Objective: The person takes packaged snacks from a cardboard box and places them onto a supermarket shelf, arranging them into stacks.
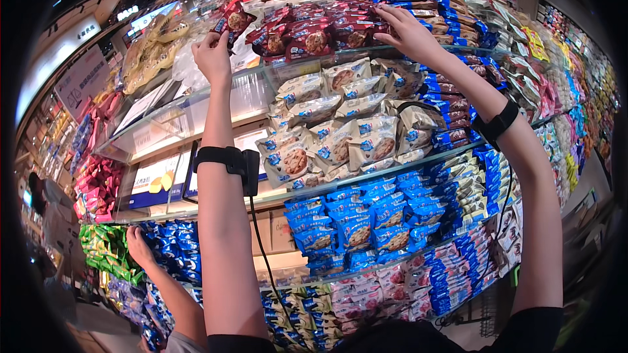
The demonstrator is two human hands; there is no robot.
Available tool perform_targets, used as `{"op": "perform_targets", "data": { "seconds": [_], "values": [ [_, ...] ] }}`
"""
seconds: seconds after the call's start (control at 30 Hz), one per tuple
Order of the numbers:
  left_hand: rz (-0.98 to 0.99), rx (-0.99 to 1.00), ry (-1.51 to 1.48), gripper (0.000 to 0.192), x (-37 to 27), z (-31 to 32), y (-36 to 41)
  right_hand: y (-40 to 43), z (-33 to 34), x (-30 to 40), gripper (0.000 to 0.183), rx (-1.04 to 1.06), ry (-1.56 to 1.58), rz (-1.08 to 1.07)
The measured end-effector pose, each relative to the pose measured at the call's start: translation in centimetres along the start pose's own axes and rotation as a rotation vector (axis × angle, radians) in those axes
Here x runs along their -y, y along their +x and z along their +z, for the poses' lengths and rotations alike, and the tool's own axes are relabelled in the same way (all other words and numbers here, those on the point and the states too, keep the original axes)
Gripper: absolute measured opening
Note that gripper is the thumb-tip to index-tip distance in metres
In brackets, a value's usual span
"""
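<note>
My left hand pinches a dark red cookie packet between thumb and fingers, held above the top shelf's left part. The packet shows a printed cookie and bears writing. My right hand rests with spread fingers at the right end of a pile of dark red cookie packets on the top shelf. Its fingertips reach to the packets there, and whether they press on one I cannot tell. Right of this hand lie blue-and-brown packets. Beige cookie packets fill the shelf below.
Clear shelf dividers run along the tiers. Blue cookie packets stand lower down. Another person's hand is at the green packets at lower left. Black straps circle both my forearms, and a cable hangs from the left one.
</note>
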State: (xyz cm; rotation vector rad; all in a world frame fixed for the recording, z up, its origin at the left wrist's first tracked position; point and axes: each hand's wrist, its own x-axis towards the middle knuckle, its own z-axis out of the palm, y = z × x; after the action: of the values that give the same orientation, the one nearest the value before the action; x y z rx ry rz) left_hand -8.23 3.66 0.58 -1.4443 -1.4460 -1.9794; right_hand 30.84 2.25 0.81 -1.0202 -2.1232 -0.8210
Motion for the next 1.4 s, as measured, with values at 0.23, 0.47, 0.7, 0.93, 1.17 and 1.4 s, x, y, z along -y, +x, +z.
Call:
{"op": "perform_targets", "data": {
  "seconds": [0.23, 0.47, 0.7, 0.93, 1.17, 1.4],
  "values": [
    [-0.019, -0.031, -0.054, 0.02, 0.6, 0.2, 0.0, 0.5, -1.2, 0.3, 0.055, -0.02, 0.053, 0.018],
    [-0.149, -0.093, -0.185, 0.021, -1.0, -0.8, 0.5, 2.1, -6.8, 2.0, 0.041, -0.161, 0.156, -0.116],
    [0.014, 0.257, -0.628, 0.018, -10.8, -4.6, -2.2, 3.8, -12.9, 6.3, 0.055, 0.009, 0.724, 0.053],
    [-0.149, 0.739, -0.707, 0.016, -18.9, -7.7, -7.7, 3.6, -14.2, 11.2, 0.031, 0.193, 1.324, 0.257],
    [-0.442, 0.761, -0.856, 0.033, -19.8, -10.2, -8.0, 2.2, -16.5, 9.1, 0.026, 0.092, 1.228, 0.36],
    [-0.357, 0.746, -0.97, 0.047, -21.2, -10.7, -8.5, 1.6, -17.6, 9.7, 0.026, 0.227, 1.57, 0.267]
  ]
}}
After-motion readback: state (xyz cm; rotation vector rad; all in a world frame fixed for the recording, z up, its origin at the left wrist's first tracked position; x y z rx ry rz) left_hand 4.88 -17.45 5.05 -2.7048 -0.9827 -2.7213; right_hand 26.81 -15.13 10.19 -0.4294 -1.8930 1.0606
